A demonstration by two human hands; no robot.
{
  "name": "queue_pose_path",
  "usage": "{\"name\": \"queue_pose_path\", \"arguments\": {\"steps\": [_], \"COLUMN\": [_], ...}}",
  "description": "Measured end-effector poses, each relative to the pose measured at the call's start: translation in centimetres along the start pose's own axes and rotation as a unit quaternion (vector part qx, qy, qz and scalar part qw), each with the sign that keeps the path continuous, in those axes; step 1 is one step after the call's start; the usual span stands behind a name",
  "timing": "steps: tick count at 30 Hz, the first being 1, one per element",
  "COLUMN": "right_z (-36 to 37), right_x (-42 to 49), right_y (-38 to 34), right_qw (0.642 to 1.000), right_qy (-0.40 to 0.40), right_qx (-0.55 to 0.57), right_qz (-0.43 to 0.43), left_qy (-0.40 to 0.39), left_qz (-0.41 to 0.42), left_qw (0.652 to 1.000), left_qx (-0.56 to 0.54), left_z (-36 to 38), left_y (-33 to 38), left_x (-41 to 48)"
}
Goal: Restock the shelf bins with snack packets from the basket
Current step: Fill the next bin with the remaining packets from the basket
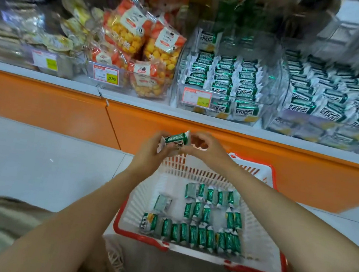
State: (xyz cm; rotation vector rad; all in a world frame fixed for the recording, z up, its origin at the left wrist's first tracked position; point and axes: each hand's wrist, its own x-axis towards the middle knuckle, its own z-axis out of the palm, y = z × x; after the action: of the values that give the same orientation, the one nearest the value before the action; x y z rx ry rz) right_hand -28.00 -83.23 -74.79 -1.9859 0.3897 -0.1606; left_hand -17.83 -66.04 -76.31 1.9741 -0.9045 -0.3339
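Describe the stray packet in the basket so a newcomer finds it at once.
Find the white, red-rimmed basket below the orange shelf. Green packets stand in rows inside it. The stray packet lies alone left of the middle row, touching none, its face mostly pale silver instead of green.

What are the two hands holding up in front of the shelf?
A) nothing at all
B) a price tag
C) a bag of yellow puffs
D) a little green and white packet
D: the left hand and right hand both pinch one small green and white packet, like those lying in the basket.
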Motion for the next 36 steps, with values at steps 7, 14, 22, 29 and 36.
{"name": "queue_pose_path", "arguments": {"steps": [7,14,22,29,36], "right_z": [-3.2,-8.9,-12.7,-13.3,-13.1], "right_x": [1.5,6.9,16.2,23.9,28.0], "right_y": [-3.7,-6.9,-6.1,-5.1,-4.5], "right_qw": [0.988,0.954,0.939,0.926,0.919], "right_qy": [0.09,0.25,0.308,0.331,0.346], "right_qx": [-0.001,-0.038,-0.114,-0.172,-0.182], "right_qz": [-0.124,-0.164,-0.102,-0.06,-0.052], "left_qy": [0.015,0.109,0.128,0.2,0.242], "left_qz": [0.055,0.244,0.227,0.274,0.29], "left_qw": [0.998,0.923,0.867,0.849,0.836], "left_qx": [-0.017,0.277,0.424,0.405,0.398], "left_z": [-1.7,-5.2,-4.8,-3.7,-3.2], "left_y": [4.2,6.2,3.7,2.5,2.1], "left_x": [3.7,11.1,15.8,16.6,17.0]}}
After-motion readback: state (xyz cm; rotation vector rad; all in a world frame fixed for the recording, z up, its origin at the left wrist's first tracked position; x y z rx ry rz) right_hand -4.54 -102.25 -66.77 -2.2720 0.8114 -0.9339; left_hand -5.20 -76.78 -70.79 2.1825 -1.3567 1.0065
